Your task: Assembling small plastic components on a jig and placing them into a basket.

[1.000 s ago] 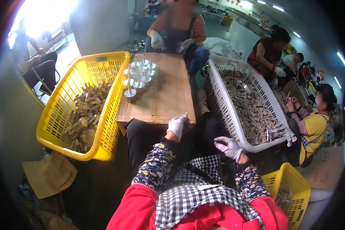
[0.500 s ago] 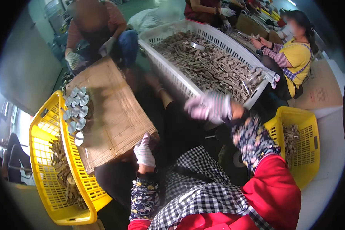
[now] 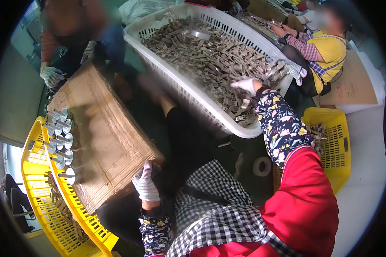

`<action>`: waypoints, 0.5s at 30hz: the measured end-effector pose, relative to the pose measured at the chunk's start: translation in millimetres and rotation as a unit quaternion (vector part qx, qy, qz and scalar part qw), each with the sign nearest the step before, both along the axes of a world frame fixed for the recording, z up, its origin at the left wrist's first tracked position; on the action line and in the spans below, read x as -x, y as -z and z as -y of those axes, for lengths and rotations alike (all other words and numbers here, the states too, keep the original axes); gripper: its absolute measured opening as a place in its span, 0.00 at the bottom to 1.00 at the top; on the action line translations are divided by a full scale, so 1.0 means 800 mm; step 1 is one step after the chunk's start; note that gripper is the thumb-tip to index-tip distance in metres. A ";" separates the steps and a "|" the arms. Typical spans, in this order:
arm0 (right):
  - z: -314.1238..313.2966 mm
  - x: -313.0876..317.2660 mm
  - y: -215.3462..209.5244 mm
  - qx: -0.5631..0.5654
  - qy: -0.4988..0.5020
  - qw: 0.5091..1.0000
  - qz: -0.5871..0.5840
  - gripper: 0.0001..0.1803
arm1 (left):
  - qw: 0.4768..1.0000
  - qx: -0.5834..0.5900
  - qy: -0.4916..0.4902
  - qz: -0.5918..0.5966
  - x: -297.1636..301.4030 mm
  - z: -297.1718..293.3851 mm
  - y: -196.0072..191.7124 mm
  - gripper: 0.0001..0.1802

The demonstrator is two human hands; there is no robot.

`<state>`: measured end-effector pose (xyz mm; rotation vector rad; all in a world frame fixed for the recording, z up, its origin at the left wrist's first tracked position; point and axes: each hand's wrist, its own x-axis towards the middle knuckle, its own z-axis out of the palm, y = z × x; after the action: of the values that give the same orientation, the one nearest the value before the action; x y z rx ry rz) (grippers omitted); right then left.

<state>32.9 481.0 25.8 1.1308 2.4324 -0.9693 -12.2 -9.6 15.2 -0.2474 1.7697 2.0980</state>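
Observation:
My left hand (image 3: 146,183), in a striped glove, grips the near corner of a brown cardboard box (image 3: 105,137). Along the box's left edge stand several shiny round metal discs with stems (image 3: 64,141). My right hand (image 3: 245,85), also gloved, is over a large white plastic crate (image 3: 180,88), just above its heap of small greyish metal parts (image 3: 210,64). Its fingers point left, stretched out, and nothing shows in them. Whether the fingertips touch the parts I cannot tell.
Yellow baskets of metal parts stand left (image 3: 68,188) and right (image 3: 336,150). A roll of tape (image 3: 261,166) lies on the floor between my legs and the crate. One person sits beyond the box; another in yellow (image 3: 330,53) works at the right, with more people behind.
My right hand has moved up and away from me, from the crate's near side to over the parts. My left hand stays at the box corner. The whole view has shifted.

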 end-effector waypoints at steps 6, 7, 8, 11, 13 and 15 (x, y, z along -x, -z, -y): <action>0.049 0.058 0.021 -0.123 -0.103 0.978 0.130 0.33 | 1.000 -0.004 0.011 -0.012 0.000 -0.016 0.003 0.11; 0.040 0.058 0.032 -0.144 -0.113 0.980 0.076 0.25 | 1.000 -0.025 0.016 -0.009 0.000 -0.021 0.000 0.11; 0.064 0.065 0.022 -0.158 -0.130 0.979 0.022 0.19 | 1.000 -0.017 0.006 -0.007 0.003 -0.015 0.003 0.11; 0.038 0.057 0.030 0.018 -0.019 0.985 -0.172 0.20 | 0.997 -0.005 0.043 -0.060 0.003 -0.029 -0.018 0.11; 0.022 0.043 0.029 0.072 -0.051 0.967 -0.241 0.23 | 0.999 -0.012 0.028 -0.034 0.006 -0.027 -0.009 0.11; 0.059 0.041 -0.035 0.092 -0.022 0.985 -0.143 0.31 | 0.999 -0.012 0.029 -0.034 0.007 -0.020 -0.009 0.10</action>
<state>0.0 434.1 54.0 0.9261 2.5049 -1.3942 -17.9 6.6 22.7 -0.1178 1.7683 2.1088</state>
